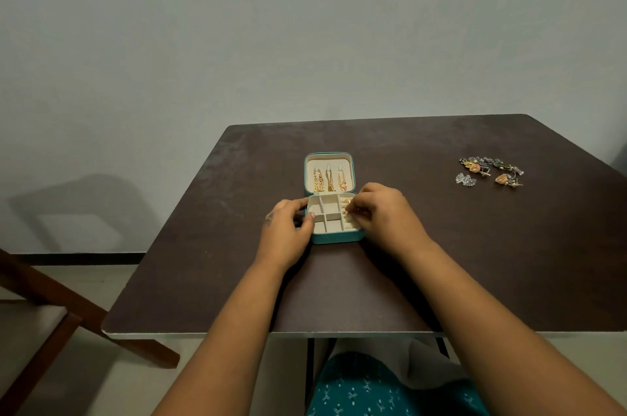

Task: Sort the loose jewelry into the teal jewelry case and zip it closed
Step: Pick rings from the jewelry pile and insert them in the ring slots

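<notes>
Dark surface (441, 246) carries open teal case (334, 238) at centre, lid flat behind, gold chains (329, 179) hung in lid. Left hand (286, 229) grip curled on case's left wall. Right hand (386, 212) grip pinches small gold piece (356, 210) over right-side slots. Loose jewelry pile (490, 171) lies well apart, far right.
</notes>
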